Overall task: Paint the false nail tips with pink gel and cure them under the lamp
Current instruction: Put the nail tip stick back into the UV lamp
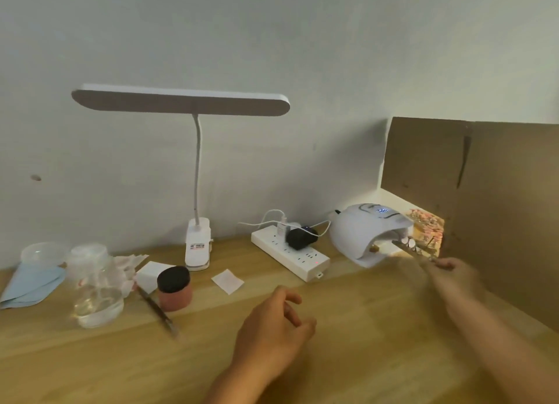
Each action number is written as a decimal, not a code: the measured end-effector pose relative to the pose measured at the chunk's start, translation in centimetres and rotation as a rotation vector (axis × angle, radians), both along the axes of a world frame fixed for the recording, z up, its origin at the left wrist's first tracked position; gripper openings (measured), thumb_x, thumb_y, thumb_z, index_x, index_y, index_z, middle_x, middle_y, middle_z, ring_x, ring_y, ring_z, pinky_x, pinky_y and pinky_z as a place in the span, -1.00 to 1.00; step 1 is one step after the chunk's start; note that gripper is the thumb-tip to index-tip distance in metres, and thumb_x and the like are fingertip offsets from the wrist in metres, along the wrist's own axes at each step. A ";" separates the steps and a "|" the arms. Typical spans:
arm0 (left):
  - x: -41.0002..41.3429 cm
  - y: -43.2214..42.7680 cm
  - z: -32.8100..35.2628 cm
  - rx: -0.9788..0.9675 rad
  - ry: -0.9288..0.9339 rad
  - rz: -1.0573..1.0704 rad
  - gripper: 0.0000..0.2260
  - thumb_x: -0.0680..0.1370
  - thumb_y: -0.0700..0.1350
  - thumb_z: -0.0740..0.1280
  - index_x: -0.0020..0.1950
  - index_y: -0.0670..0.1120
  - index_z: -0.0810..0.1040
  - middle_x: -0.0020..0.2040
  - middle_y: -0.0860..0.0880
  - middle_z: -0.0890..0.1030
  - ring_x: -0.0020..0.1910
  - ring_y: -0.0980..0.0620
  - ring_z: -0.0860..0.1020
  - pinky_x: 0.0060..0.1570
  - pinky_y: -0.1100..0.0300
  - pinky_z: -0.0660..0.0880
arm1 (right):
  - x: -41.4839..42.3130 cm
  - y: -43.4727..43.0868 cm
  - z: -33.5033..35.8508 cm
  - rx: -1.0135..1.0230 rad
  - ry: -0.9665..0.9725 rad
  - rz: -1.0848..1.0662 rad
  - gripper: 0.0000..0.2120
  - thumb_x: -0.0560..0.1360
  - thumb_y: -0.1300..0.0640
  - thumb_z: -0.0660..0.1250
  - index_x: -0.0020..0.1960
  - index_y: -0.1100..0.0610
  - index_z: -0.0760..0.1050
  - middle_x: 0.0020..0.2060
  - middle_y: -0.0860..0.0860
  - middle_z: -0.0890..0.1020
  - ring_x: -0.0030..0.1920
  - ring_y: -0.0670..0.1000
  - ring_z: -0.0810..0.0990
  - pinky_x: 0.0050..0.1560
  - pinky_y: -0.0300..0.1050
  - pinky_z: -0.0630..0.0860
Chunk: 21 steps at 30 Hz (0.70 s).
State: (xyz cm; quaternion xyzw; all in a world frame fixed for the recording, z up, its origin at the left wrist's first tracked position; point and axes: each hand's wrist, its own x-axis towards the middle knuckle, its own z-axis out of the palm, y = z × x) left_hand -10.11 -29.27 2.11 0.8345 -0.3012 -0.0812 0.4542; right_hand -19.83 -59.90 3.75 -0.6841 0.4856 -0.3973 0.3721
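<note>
One curing lamp (360,234), one desk lamp (181,101), one pink jar (175,294), one nail stick (405,247)

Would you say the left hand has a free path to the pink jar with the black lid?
Probably yes: the left hand holds nothing, and only bare wooden table lies between it and the pink jar. The thin dark tool lies on the jar's far side, out of the way.

**Bystanders on my feed**

I see a white clip-on desk lamp (181,103) at the back of the wooden counter (121,358). Right of it lies a power strip (290,254) with a black adapter (301,237) plugged in. A clear glass jar (96,294) sits beside a blue cloth (33,285).
</note>
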 end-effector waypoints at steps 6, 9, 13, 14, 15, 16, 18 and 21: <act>-1.1 -5.2 -0.7 0.018 -0.010 0.092 -0.78 0.40 0.28 0.30 -0.04 0.24 0.43 -0.13 0.42 0.52 -0.16 0.35 0.49 -0.21 0.38 0.32 | 4.2 -2.3 -0.9 0.041 0.229 -0.017 -0.75 0.44 -0.19 0.42 -0.08 -0.01 0.60 0.09 0.13 0.63 0.17 0.26 0.51 0.18 0.06 0.47; -0.9 -5.9 -0.9 0.027 -0.030 0.130 -0.73 0.38 0.32 0.26 -0.03 0.24 0.41 -0.07 0.56 0.43 -0.16 0.36 0.48 -0.23 0.39 0.29 | 6.2 -3.2 -0.8 0.039 0.296 -0.014 -0.70 0.48 -0.12 0.39 0.10 0.05 0.63 0.17 0.17 0.60 0.25 0.29 0.46 0.23 0.03 0.42; -0.5 -6.1 -1.0 0.026 -0.036 0.148 -0.72 0.38 0.31 0.27 -0.03 0.20 0.44 -0.09 0.54 0.47 -0.18 0.36 0.50 -0.21 0.41 0.30 | 8.8 -3.9 -0.8 0.080 0.224 -0.028 -0.45 0.45 -0.04 0.46 0.30 0.21 0.39 0.21 0.24 0.55 0.25 0.31 0.45 0.21 0.09 0.42; -0.6 -6.2 -1.0 0.025 -0.046 0.152 -0.71 0.37 0.32 0.27 -0.03 0.19 0.44 -0.10 0.52 0.48 -0.18 0.36 0.50 -0.21 0.41 0.30 | 9.3 -4.2 -0.8 0.094 0.201 -0.043 -0.39 0.41 -0.04 0.49 0.31 0.23 0.35 0.20 0.25 0.54 0.26 0.32 0.45 0.22 0.11 0.42; -0.6 -6.4 -1.0 0.028 -0.055 0.156 -0.69 0.37 0.32 0.26 -0.03 0.18 0.44 -0.10 0.51 0.49 -0.19 0.37 0.49 -0.21 0.42 0.29 | 9.9 -4.5 -0.8 0.105 0.211 -0.054 -0.39 0.39 -0.06 0.51 0.28 0.22 0.37 0.19 0.25 0.55 0.25 0.31 0.45 0.23 0.12 0.41; -0.6 -6.5 -1.0 0.036 -0.064 0.158 -0.68 0.36 0.33 0.26 -0.04 0.17 0.44 -0.11 0.51 0.50 -0.19 0.37 0.49 -0.21 0.44 0.28 | 10.3 -4.6 -0.8 0.110 0.255 -0.058 -0.43 0.38 -0.10 0.50 0.22 0.20 0.43 0.16 0.24 0.57 0.23 0.30 0.47 0.25 0.13 0.41; -0.6 -6.7 -1.0 0.058 -0.083 0.156 -0.67 0.35 0.33 0.25 -0.04 0.15 0.44 -0.12 0.52 0.50 -0.20 0.37 0.50 -0.21 0.45 0.29 | 11.2 -5.1 -0.9 0.108 0.354 -0.057 -0.50 0.40 -0.18 0.43 0.14 0.17 0.52 0.13 0.21 0.59 0.21 0.27 0.50 0.27 0.15 0.42; -0.5 -6.9 -1.1 0.073 -0.082 0.155 -0.66 0.36 0.32 0.26 -0.04 0.13 0.46 -0.16 0.54 0.50 -0.20 0.37 0.51 -0.20 0.45 0.30 | 11.8 -5.4 -1.3 0.119 0.397 -0.037 -0.59 0.46 -0.17 0.36 0.11 0.13 0.55 0.12 0.19 0.58 0.21 0.27 0.49 0.28 0.15 0.40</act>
